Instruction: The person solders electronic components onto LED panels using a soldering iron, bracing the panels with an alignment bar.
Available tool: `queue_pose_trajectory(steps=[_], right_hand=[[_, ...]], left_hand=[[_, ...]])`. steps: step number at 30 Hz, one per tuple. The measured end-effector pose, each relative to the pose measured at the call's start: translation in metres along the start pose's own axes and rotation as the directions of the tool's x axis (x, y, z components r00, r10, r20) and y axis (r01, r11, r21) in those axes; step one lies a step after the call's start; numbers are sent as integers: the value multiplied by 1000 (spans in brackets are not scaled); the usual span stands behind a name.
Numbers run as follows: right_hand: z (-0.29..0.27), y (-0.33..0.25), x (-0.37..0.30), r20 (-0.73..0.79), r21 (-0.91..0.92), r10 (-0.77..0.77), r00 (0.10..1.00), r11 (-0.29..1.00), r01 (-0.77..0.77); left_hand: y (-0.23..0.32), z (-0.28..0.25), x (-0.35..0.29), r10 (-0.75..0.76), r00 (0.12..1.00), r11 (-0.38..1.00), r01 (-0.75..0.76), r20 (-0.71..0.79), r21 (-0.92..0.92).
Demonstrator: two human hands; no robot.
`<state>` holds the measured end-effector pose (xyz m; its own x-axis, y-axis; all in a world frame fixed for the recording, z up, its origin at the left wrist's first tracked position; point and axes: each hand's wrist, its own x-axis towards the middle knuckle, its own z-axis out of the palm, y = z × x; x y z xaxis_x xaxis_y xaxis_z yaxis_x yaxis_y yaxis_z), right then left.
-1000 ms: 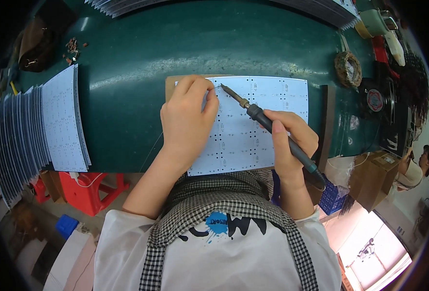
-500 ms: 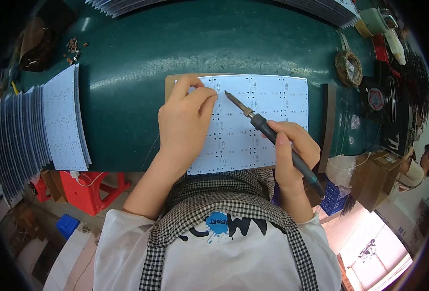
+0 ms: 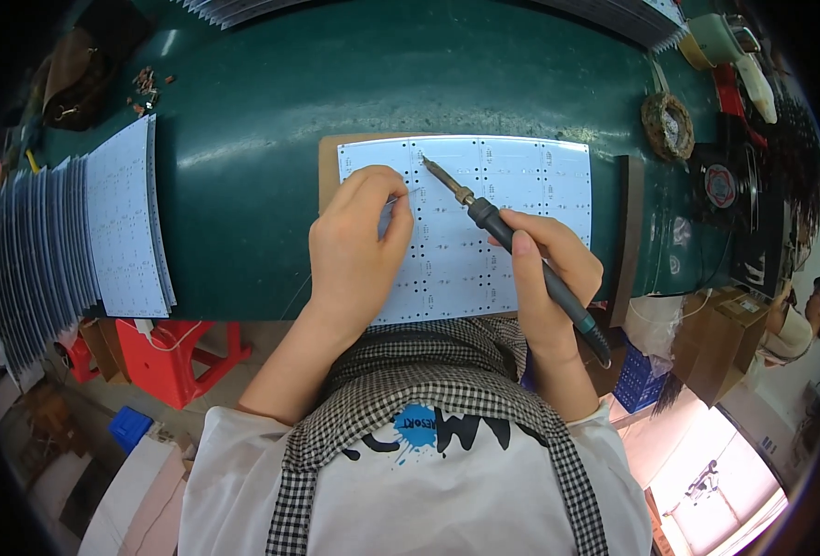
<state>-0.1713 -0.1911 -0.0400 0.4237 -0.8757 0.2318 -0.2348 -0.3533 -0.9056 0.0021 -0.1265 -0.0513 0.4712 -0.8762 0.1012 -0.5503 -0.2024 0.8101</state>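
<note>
A white circuit board panel with rows of dark holes and small marks lies flat in front of me on a brown board. My right hand grips a soldering iron like a pen; its tip is at the panel's upper part, left of the middle. Over the panel's left side, my left hand is closed in a pinch just below the iron's tip. A thin solder wire trails behind that hand; its end at the fingertips is hardly visible.
A row of similar panels stands at the left table edge, with more panels at the far edge. To the right are a dark bar, a round holder and a wire spool. Red stools stand below left.
My left hand has moved down toward me, away from the panel's top edge. The iron's tip has shifted slightly left and up, and the panel sits a little nearer the far side.
</note>
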Motion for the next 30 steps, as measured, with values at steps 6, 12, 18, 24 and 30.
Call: queue_pose_trajectory(steps=[6,12,18,24,30], right_hand=[[-13,-6,-14,-6,2,21,1000,1000,-21],[-16,-7,-21,41,34,24,999,999,-25],[-13,-6,-19,63,18,28,998,999,-30],[-15,-12,-23,97,2,47,994,999,-47],[-22,-13,-31,55,-30,4,998,1000,-2]], left_hand=[[7,-2,-10,0,1000,1000,0,20,-20],[6,3,-7,3,1000,1000,-3,1,1],[0,8,-6,24,1000,999,-23,-20,29],[1,5,-7,48,999,997,-47,-4,66],[4,-4,-17,13,997,997,-19,74,74]])
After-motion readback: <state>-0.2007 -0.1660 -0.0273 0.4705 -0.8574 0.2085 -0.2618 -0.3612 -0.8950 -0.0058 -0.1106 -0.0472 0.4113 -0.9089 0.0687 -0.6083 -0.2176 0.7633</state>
